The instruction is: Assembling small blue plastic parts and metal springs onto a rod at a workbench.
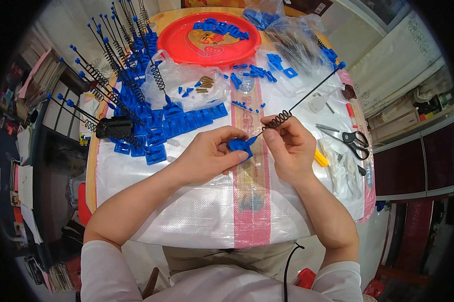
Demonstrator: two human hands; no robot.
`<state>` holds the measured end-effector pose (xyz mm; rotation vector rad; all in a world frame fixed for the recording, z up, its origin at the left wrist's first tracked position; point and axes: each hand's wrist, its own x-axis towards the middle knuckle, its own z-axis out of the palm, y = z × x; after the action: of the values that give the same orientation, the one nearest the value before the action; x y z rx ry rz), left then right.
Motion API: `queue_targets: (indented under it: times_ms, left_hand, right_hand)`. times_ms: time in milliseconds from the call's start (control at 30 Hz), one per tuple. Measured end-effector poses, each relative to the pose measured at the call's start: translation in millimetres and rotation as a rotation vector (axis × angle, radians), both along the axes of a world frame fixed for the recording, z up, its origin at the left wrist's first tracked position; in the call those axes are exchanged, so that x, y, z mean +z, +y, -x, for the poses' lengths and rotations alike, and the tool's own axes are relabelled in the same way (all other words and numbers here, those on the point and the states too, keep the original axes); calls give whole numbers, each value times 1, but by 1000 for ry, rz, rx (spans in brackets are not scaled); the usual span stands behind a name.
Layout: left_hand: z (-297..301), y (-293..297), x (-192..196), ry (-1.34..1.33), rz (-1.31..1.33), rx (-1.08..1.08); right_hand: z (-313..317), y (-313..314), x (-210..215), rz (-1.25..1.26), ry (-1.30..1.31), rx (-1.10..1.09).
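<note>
Between my fingers and thumb, my left hand (212, 155) grips a blue plastic base (240, 149) over the middle of the table. My right hand (291, 149) pinches a black coil spring (278, 120) close to its lower end. From the coil a straight black rod runs up to the right and ends in a blue tip (342, 65). The spring's lower end meets a narrow blue neck on the base; whether it sits inside cannot be made out. Many finished-looking pieces of this kind, blue bases with springs and rods (158, 78), stand crowded at the left.
A red round tray (186, 56) with blue parts lies at the back. Small brass pins (205, 83) and blue bits rest on a plastic bag. Black-handled scissors (355, 143), a yellow tool handle (321, 158) and crumpled clear plastic (342, 173) lie at the right.
</note>
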<state>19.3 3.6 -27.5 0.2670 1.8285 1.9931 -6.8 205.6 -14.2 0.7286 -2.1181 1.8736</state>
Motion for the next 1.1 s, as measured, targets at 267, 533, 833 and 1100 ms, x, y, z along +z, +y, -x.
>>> queue_targets:
  times_ms: [267, 533, 833, 1100]
  left_hand:
    - [-3, 1, -6, 161, -73, 106]
    - [-7, -2, 8, 775, 422, 163]
    - [-2, 2, -11, 938, 374, 163]
    - [-5, 2, -1, 824, 422, 101]
  right_hand:
    - [7, 1, -5, -1, 79, -9]
    - [4, 1, -1, -107, 174, 8]
    - [-3, -3, 4, -212, 235, 87]
    - [-4, -4, 0, -174, 236, 99]
